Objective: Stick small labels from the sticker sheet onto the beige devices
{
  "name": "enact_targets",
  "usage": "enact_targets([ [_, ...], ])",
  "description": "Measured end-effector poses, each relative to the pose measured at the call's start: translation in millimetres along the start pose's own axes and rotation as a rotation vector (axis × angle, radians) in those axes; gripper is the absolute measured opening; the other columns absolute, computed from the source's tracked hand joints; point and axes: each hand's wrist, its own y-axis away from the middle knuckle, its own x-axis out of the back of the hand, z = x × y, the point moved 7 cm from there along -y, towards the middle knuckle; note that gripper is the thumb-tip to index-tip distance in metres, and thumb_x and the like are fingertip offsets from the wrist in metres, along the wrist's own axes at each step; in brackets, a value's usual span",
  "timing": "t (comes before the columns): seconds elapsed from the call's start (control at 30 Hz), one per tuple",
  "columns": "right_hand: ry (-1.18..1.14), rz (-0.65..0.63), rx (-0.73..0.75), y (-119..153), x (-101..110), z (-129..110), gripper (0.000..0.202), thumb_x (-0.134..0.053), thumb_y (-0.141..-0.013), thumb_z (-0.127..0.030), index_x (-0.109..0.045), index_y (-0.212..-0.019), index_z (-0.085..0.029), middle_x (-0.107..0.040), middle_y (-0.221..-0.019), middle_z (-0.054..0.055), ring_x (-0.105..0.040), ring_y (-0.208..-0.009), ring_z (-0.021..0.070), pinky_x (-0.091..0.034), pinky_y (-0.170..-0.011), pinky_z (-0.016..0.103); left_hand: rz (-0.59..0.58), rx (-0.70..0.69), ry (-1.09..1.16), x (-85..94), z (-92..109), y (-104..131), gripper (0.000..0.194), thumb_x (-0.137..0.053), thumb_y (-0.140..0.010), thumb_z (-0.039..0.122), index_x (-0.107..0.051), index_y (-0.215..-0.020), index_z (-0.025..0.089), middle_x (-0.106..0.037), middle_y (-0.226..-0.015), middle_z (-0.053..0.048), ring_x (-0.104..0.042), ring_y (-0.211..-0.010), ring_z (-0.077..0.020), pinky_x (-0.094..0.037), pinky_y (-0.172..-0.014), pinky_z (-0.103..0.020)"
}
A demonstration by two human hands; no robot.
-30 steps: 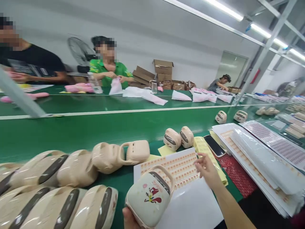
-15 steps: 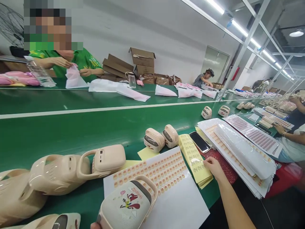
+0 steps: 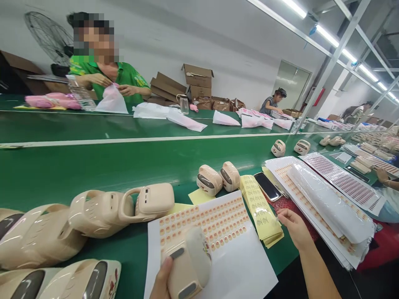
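Head view: left hand grips a beige speaker tilted up for labelling, while right hand pinches at the yellow label stack just beside it

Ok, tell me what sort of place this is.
Most likely a factory assembly line. A long green conveyor belt carries rows of identical beige devices, sticker sheets lie beside them, and a person in a green shirt bags items opposite.

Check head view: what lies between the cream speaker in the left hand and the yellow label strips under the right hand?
Only the white sticker sheet lies between the speaker and the yellow label strips, as seen in the head view.
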Motion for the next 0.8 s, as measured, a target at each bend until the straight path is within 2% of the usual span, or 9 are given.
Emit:
enact_targets([
  [0.1,-0.198,-0.107,-0.019,9.9,-26.0,-21.1,0.037,-0.076,-0.05,-0.05,-0.057,-0.053,-0.019,-0.053,-0.077,0.003,-0.05,-0.079,0.019,-0.04,-0.074,0.032,0.005,-0.052,-0.075,-25.2,6.3,7.0,0.066,-0.073,-0.056,0.044,-0.053,-0.116,0.024,-0.068,-0.093,-0.004,-0.064,-0.081,-0.026,-0.053,-0.061,-0.033],
  [0.27,-0.282,-0.516,-0.028,39.1,-118.1,-49.2,0.031,-0.077,-0.053,-0.045,-0.059,-0.054,-0.019,-0.051,-0.079,0.003,-0.049,-0.08,0.0178,-0.039,-0.071,0.03,0.025,-0.204,-0.152,-49.4,10.8,8.0,0.064,-0.072,-0.054,0.051,-0.054,-0.109,0.023,-0.063,-0.099,-0.004,-0.06,-0.084,-0.0234,-0.05,-0.065,-0.031],
  [0.37,-0.255,-0.623,-0.024,53.6,-156.6,-51.4,0.033,-0.076,-0.053,-0.046,-0.058,-0.055,-0.019,-0.05,-0.076,0.002,-0.047,-0.077,0.0175,-0.037,-0.069,0.03,0.002,-0.227,-0.14,-54.9,8.5,7.2,0.064,-0.072,-0.054,0.051,-0.053,-0.108,0.023,-0.062,-0.101,-0.005,-0.058,-0.09,-0.0245,-0.049,-0.071,-0.032],
  [0.5,-0.142,-0.609,0.028,55.7,-171.2,-50.2,0.034,-0.071,-0.057,-0.049,-0.056,-0.056,-0.018,-0.045,-0.069,0.0,-0.042,-0.069,0.016,-0.034,-0.067,0.031,-0.022,-0.227,-0.101,-54.9,6.1,6.7,0.064,-0.072,-0.055,0.05,-0.05,-0.109,0.023,-0.061,-0.105,-0.007,-0.058,-0.096,-0.0279,-0.048,-0.077,-0.037],
  [0.8,0.021,-0.542,0.078,55.2,-168.7,-56.1,0.026,-0.063,-0.06,-0.042,-0.054,-0.055,-0.019,-0.039,-0.068,-0.001,-0.037,-0.066,0.0154,-0.032,-0.067,0.032,-0.028,-0.234,-0.078,-56.5,7.3,11.0,0.061,-0.073,-0.056,0.048,-0.05,-0.108,0.025,-0.061,-0.099,-0.005,-0.06,-0.094,-0.0268,-0.049,-0.074,-0.034],
])
